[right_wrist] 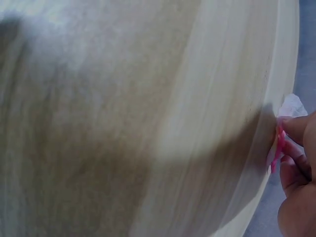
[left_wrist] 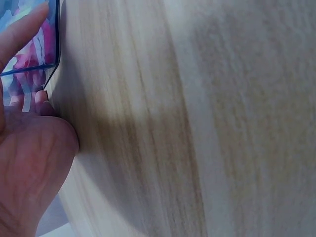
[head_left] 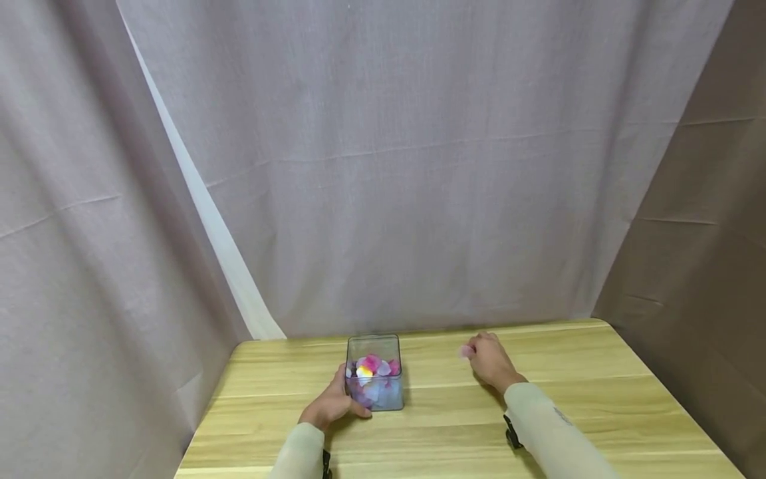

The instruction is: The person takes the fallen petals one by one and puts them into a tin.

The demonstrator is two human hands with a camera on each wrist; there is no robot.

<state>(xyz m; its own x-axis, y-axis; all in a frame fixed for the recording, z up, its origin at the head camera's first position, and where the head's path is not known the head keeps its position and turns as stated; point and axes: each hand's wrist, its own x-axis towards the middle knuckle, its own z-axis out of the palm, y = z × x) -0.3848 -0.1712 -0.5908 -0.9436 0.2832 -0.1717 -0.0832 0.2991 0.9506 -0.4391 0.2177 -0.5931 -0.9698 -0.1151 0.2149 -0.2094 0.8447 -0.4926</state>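
Note:
A clear rectangular plastic box [head_left: 391,396] stands on the table, filled partway with pink, white and pale purple petals [head_left: 372,364]. My left hand [head_left: 331,404] grips it at its left side, thumb on the front wall and fingers along the side and behind. The left wrist view shows the box's corner [left_wrist: 53,61] beside that thumb. To the right, near the table's back edge, my right hand [head_left: 492,362] pinches petals between thumb and fingers. In the right wrist view these are a pink petal [right_wrist: 279,148] and a whitish petal [right_wrist: 292,106].
The wooden table [head_left: 443,432] has light yellow-green grain and rounded back corners. Grey curtains [head_left: 419,199] hang close behind it and at both sides, with a pale gap [head_left: 209,213] at the left. Black straps [head_left: 511,432] circle the wrists.

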